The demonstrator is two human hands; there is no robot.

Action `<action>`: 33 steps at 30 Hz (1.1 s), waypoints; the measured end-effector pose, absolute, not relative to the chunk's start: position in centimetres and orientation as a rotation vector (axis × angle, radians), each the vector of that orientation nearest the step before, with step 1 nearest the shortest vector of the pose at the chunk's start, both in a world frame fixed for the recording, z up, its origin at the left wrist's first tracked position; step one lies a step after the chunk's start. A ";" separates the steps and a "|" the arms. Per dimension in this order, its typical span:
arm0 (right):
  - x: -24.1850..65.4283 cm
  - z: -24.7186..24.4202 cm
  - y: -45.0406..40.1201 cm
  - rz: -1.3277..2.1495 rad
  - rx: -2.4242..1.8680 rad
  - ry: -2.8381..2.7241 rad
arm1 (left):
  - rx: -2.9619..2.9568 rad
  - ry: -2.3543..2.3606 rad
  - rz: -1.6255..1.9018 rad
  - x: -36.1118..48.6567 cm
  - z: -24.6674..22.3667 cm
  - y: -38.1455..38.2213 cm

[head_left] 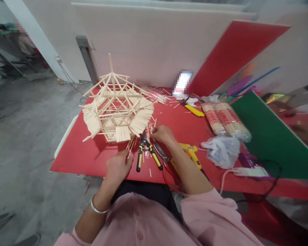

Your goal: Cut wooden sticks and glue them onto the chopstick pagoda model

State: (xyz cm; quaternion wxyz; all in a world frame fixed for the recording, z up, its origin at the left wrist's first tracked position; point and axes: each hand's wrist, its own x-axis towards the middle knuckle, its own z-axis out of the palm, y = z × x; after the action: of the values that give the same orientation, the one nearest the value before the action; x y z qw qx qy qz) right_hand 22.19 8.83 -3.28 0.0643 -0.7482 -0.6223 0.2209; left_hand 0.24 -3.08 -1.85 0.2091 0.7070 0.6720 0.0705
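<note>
inspected: my right hand point(164, 134), fingertip contact with loose sticks point(155, 122) too small to confirm, perhaps a pinch. phone point(182, 83) blurred out. lettering on stick bundles point(227, 116) unreadable. green board point(277, 143) cut by right edge.

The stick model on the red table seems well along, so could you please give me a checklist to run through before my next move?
1. Stick model upright on the red table: ok.
2. Thin sticks at the fingers of the left hand: ok.
3. Right hand gripping a stick: cannot tell.
4. Pliers clear of the working space: not ok, they lie between the hands.
5. Glue gun hot: cannot tell.
</note>
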 end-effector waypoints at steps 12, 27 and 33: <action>25.1 -1.4 3.8 0.728 -1.751 -1.804 | 1.780 1.449 0.865 1.3 -3.2 -2.9; 22.0 -0.7 -3.9 0.822 -1.194 -1.901 | 1.266 1.057 0.783 3.7 -2.5 -4.1; 20.9 0.2 -4.9 0.785 -1.356 -1.601 | 0.775 1.036 0.988 3.3 -1.9 -5.2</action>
State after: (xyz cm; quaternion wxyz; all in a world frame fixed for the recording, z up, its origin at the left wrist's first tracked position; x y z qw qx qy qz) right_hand 20.87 -4.89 0.23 0.4354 -0.5449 -0.6434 0.3155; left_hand 3.32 -5.21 -1.88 0.6866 0.3462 0.4625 0.4414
